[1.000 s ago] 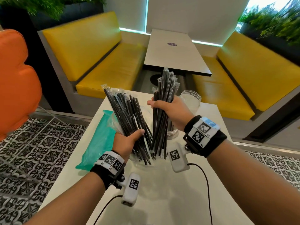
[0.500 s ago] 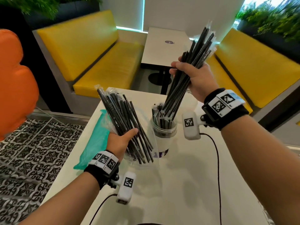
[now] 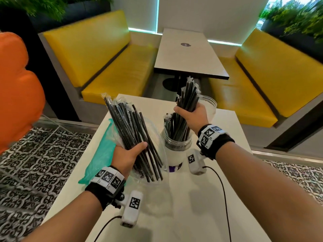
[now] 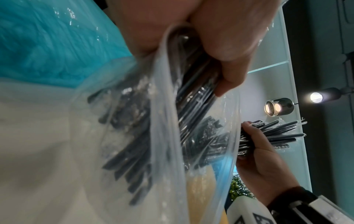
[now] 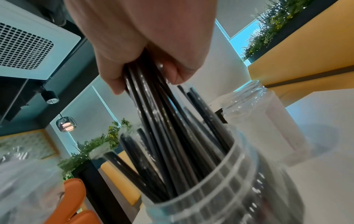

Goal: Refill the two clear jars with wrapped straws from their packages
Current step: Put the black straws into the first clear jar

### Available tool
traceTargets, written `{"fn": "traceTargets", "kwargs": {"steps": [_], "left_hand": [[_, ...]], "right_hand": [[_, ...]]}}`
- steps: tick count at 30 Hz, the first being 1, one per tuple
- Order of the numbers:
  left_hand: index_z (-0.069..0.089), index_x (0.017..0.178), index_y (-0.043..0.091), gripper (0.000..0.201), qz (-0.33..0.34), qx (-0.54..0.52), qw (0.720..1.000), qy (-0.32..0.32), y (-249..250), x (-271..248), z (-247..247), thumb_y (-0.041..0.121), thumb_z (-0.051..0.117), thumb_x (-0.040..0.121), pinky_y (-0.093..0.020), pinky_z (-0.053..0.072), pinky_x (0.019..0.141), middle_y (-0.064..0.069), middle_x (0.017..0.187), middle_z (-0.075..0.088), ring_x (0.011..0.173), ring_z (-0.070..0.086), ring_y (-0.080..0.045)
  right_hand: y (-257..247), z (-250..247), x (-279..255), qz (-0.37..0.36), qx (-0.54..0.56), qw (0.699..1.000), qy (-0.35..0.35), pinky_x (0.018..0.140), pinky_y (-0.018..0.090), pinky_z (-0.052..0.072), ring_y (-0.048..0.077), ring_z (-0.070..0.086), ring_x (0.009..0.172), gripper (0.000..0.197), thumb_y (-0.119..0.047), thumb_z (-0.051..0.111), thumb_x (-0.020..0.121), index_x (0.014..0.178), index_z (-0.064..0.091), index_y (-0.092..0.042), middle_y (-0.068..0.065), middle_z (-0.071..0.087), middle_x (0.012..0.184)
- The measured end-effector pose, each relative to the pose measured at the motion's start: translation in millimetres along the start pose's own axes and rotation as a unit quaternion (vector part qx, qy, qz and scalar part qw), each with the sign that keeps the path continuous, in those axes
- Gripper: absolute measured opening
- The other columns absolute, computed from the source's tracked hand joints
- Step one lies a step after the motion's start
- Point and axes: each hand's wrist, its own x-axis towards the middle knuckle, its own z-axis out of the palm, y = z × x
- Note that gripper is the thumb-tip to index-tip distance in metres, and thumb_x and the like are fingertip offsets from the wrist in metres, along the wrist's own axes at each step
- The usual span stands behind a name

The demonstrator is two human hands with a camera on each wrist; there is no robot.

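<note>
At the centre of the head view, the right hand (image 3: 191, 113) has its fingers (image 5: 172, 72) wrapped tight around a bundle of black wrapped straws (image 3: 187, 100). The lower ends of that bundle sit inside the mouth of the near clear jar (image 3: 176, 145), which stands on the white bench (image 3: 174, 206) just below the hand. The right wrist view shows the straws fanning out from the fist down into the jar, among others leaning against its ribbed wall. Behind the right hand, toward the upper right of the bench, stands the second clear jar (image 3: 210, 105); no straws show in it.

At lower left of centre, the left hand (image 3: 127, 157) clamps a second sheaf of black straws (image 3: 132, 133) together with their clear plastic package (image 4: 166, 136), thumb across the front. The straws tilt up and to the left, their lower ends inside the bag. A teal package (image 3: 99, 154) lies flat on the bench at its left edge, beside the left wrist.
</note>
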Motion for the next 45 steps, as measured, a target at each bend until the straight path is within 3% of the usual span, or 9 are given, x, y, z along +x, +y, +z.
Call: {"fn": "traceTargets", "kwargs": {"steps": [8, 15, 20, 24, 28, 32, 37, 43, 45], "left_hand": [[0.066, 0.122, 0.010, 0.059, -0.008, -0.001, 1.000, -0.016, -1.0, -0.8, 7.2, 0.022, 0.091, 0.069, -0.052, 0.057, 0.095, -0.010, 0.111, 0.076, 0.100, 0.074, -0.027], [0.064, 0.126, 0.012, 0.095, -0.002, 0.002, 1.000, -0.004, 1.1, -1.8, 4.6, 0.047, 0.093, 0.042, -0.051, 0.055, 0.098, -0.006, 0.116, 0.075, 0.106, 0.072, -0.026], [0.063, 0.127, 0.012, 0.105, -0.016, 0.007, 1.000, -0.009, 2.3, -2.5, 1.9, 0.052, 0.094, 0.035, -0.051, 0.056, 0.097, -0.007, 0.116, 0.074, 0.105, 0.072, -0.027], [0.064, 0.124, 0.014, 0.106, -0.019, 0.011, 1.000, -0.014, 1.2, -2.9, 2.3, 0.056, 0.096, 0.032, -0.051, 0.056, 0.097, -0.006, 0.114, 0.075, 0.104, 0.073, -0.027], [0.064, 0.126, 0.018, 0.112, -0.014, 0.013, 1.000, -0.014, -4.9, 1.9, -1.2, 0.063, 0.095, 0.028, -0.051, 0.056, 0.097, -0.004, 0.116, 0.075, 0.105, 0.073, -0.026], [0.064, 0.125, 0.018, 0.104, -0.008, 0.009, 1.000, -0.025, -3.9, 0.6, -1.2, 0.059, 0.096, 0.035, -0.052, 0.056, 0.097, -0.005, 0.115, 0.075, 0.105, 0.073, -0.027], [0.068, 0.121, 0.016, 0.094, -0.005, 0.014, 0.999, -0.047, -2.3, -3.6, 4.1, 0.050, 0.097, 0.039, -0.053, 0.057, 0.094, -0.007, 0.111, 0.077, 0.101, 0.075, -0.028], [0.070, 0.117, 0.016, 0.068, 0.005, 0.009, 0.999, -0.039, -5.0, -4.0, -1.1, 0.034, 0.092, 0.056, -0.051, 0.058, 0.093, -0.006, 0.106, 0.078, 0.097, 0.076, -0.026], [0.070, 0.116, 0.016, 0.062, 0.004, 0.013, 0.999, -0.035, -5.9, -2.7, -4.2, 0.031, 0.092, 0.059, -0.051, 0.058, 0.094, -0.005, 0.106, 0.078, 0.098, 0.075, -0.025]], "right_hand": [[17.3, 8.6, -13.0, 0.007, -0.149, 0.985, -0.082, 0.088, 0.030, 0.053, 0.016, 0.066, 0.098, 0.048, -0.038, 0.080, 0.077, 0.117, 0.067, -0.014, 0.002, 0.071, 0.109], [15.5, 5.8, -21.3, -0.014, -0.082, 0.996, -0.037, 0.085, 0.029, 0.054, 0.013, 0.066, 0.094, 0.071, -0.042, 0.081, 0.075, 0.130, 0.041, -0.024, -0.004, 0.063, 0.110], [15.1, -5.5, -24.4, -0.063, -0.318, 0.945, -0.036, 0.095, 0.036, 0.045, 0.023, 0.051, 0.114, 0.049, -0.043, 0.071, 0.083, 0.123, 0.059, -0.017, 0.003, 0.058, 0.117], [15.9, -6.1, -28.9, 0.028, -0.240, 0.963, -0.116, 0.098, 0.037, 0.048, 0.026, 0.058, 0.118, 0.064, -0.032, 0.080, 0.078, 0.133, 0.053, -0.014, 0.008, 0.061, 0.128], [3.9, -9.7, -30.8, 0.007, -0.186, 0.980, -0.075, 0.103, 0.038, 0.044, 0.023, 0.049, 0.127, 0.095, -0.036, 0.087, 0.069, 0.145, 0.033, -0.018, 0.007, 0.049, 0.141], [-9.4, -2.9, -26.9, -0.123, -0.222, 0.966, -0.043, 0.114, 0.038, 0.027, 0.023, 0.031, 0.141, 0.079, -0.041, 0.066, 0.090, 0.152, 0.024, -0.017, 0.006, 0.033, 0.155], [5.1, 16.7, -17.5, -0.170, -0.387, 0.888, -0.184, 0.121, 0.045, 0.013, 0.023, 0.016, 0.150, 0.057, -0.036, 0.039, 0.103, 0.155, 0.018, -0.023, 0.001, 0.016, 0.163], [11.5, 20.0, -14.2, -0.126, -0.459, 0.848, -0.234, 0.121, 0.043, -0.002, 0.023, 0.003, 0.152, 0.075, -0.036, 0.050, 0.098, 0.157, 0.007, -0.020, 0.002, 0.004, 0.165], [1.0, 15.5, -16.4, -0.127, -0.440, 0.858, -0.232, 0.120, 0.046, -0.003, 0.025, 0.002, 0.152, 0.083, -0.034, 0.060, 0.090, 0.156, 0.011, -0.021, 0.003, 0.006, 0.165]]}}
